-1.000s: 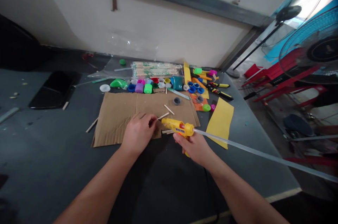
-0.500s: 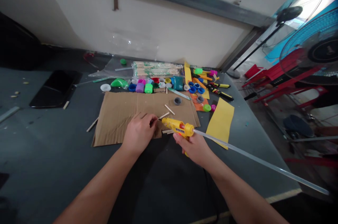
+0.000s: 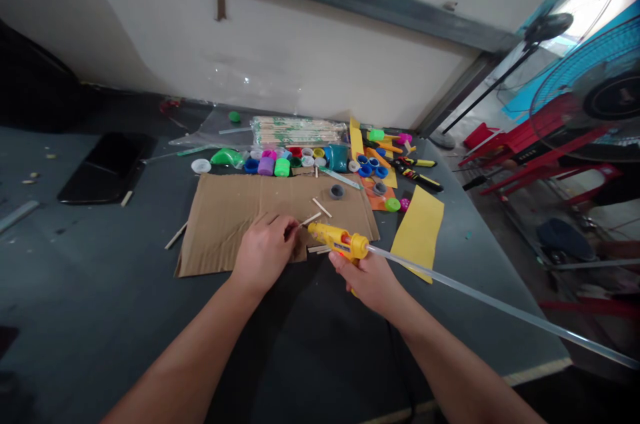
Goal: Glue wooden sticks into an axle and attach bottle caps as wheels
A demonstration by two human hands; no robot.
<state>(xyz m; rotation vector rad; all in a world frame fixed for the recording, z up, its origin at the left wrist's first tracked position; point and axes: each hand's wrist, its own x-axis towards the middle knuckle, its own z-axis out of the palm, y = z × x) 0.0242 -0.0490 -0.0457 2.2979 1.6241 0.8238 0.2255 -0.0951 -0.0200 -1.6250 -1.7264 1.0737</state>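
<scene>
My right hand [image 3: 367,277] grips a yellow glue gun [image 3: 337,240] whose nozzle points left; a long clear glue stick [image 3: 490,304] trails out of its back to the right. My left hand [image 3: 265,249] rests closed on a sheet of brown cardboard [image 3: 225,211], pinching the end of a thin wooden stick [image 3: 310,219] just in front of the nozzle. More short wooden sticks [image 3: 321,207] lie loose on the cardboard near both hands.
Several coloured bottle caps [image 3: 280,163], a bag of wooden sticks [image 3: 295,131], yellow paper [image 3: 417,231], and cutters [image 3: 415,174] sit beyond the cardboard. A black phone [image 3: 103,167] lies far left. Red chairs and a fan [image 3: 590,87] stand off the table's right edge.
Almost nothing has moved. The trailing glue stick wavers slightly while both hands hold their places.
</scene>
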